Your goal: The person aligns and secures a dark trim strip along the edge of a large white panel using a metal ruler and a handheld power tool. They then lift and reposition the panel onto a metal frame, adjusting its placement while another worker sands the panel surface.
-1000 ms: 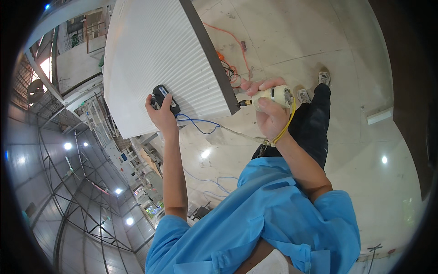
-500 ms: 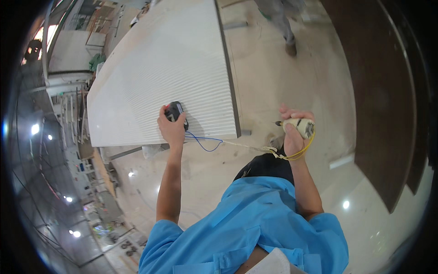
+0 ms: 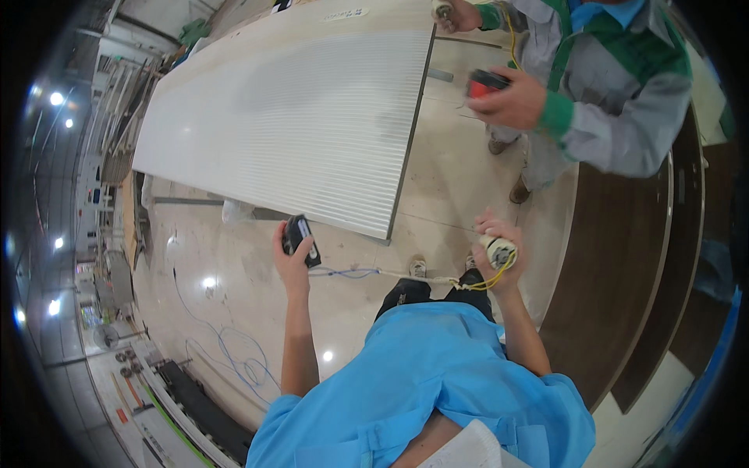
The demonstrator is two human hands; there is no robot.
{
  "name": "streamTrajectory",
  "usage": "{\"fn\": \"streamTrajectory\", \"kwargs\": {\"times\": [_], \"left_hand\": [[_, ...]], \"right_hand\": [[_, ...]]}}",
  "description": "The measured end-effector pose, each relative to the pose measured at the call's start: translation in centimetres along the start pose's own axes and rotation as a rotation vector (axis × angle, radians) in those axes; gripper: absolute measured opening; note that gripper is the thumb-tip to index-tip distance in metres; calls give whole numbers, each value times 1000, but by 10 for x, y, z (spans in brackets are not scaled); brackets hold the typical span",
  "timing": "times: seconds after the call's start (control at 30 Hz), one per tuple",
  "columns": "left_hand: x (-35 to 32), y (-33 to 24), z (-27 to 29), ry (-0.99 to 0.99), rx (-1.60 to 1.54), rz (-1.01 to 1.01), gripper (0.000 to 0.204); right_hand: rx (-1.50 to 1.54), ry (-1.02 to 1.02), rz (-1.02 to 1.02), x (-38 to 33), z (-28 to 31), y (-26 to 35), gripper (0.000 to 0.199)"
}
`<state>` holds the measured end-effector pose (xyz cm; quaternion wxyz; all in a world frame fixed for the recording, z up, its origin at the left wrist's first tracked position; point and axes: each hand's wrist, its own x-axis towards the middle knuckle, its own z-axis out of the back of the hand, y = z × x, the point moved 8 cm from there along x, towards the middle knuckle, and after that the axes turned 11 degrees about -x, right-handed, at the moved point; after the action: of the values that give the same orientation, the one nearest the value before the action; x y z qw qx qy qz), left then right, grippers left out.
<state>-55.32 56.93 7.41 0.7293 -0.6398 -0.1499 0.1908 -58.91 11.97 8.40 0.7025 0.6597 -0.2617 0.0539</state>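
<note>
My left hand (image 3: pixel 290 267) is wrapped around a black battery pack (image 3: pixel 299 234), just off the near edge of a large white ribbed panel (image 3: pixel 312 140). In my right hand (image 3: pixel 511 269) is a cream cylindrical motor tool (image 3: pixel 496 249), its wired end toward me; the other end is hidden. A cable (image 3: pixel 421 277), blue by the battery pack and yellow by the tool, hangs between my hands in front of my legs.
At the upper right a co-worker's hand (image 3: pixel 519 101) holds a red and black battery pack (image 3: pixel 485 83); their other hand grips a cream tool (image 3: pixel 442 10). Dark brown panels (image 3: pixel 605 281) stand on the right. Blue cord (image 3: pixel 238 355) lies looped on the floor at left.
My left hand with the battery pack has come off the panel toward me. My right hand's tool has turned and lowered slightly. The view has shifted, and the co-worker has come into view close by.
</note>
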Motion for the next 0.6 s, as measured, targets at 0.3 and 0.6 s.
{"fn": "streamTrajectory", "kwargs": {"times": [0.3, 0.6], "left_hand": [[-150, -15, -8, 105, -494, 259, 70], [-257, 7, -62, 724, -584, 424, 89]], "right_hand": [[-107, 218, 22, -60, 58, 21, 37], [-498, -150, 142, -139, 173, 108, 26]]}}
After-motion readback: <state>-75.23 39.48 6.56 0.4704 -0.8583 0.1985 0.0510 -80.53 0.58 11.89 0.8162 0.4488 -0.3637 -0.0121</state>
